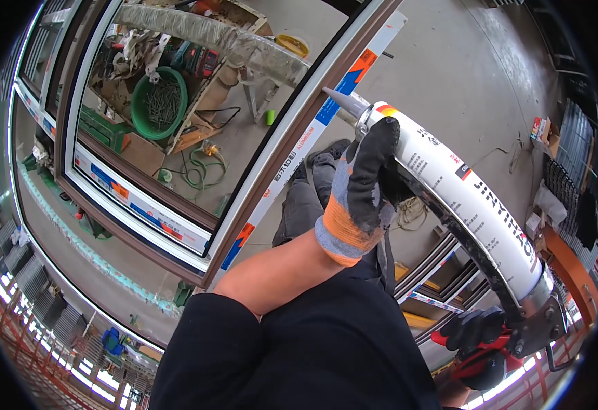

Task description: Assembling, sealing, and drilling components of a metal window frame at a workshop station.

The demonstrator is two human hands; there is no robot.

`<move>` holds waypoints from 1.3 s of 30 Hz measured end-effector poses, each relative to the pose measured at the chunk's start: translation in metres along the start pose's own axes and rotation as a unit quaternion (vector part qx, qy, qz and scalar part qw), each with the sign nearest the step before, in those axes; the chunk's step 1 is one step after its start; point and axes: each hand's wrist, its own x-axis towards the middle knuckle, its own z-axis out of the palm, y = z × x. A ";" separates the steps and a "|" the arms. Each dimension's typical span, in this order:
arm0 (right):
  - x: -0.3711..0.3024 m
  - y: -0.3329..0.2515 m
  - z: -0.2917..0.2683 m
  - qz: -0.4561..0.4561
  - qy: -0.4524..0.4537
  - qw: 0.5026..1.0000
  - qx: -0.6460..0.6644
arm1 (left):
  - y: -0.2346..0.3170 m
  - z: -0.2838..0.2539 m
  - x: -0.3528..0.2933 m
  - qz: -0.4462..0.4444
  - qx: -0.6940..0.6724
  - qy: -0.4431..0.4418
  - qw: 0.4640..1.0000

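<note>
Right hand (478,342) partly hides red caulking-gun handle (470,366).

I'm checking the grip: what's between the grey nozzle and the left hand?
The head view shows a metal ring between the nozzle and left hand.

black letters mark the white tube (463,191), red and black ones the long strip (303,141).

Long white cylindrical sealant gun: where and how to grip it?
Likely right hand on the red rear handle, left hand behind the grey conical nozzle, both from lower left: the gun is long and slanted, needing support at both ends.
</note>
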 end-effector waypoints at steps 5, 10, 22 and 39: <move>0.023 0.011 0.016 0.002 0.026 1.000 0.015 | 0.036 0.017 0.005 -0.245 -0.250 0.224 0.910; 0.027 0.017 0.023 0.005 0.047 0.998 0.031 | 0.045 0.016 -0.008 -0.201 -0.175 0.222 0.938; 0.035 0.035 0.039 0.007 0.093 0.993 0.071 | 0.037 0.000 -0.046 -0.087 -0.054 0.152 0.983; 0.005 0.059 0.061 -0.014 0.177 0.982 0.061 | 0.029 -0.032 -0.096 0.017 -0.073 -0.036 0.997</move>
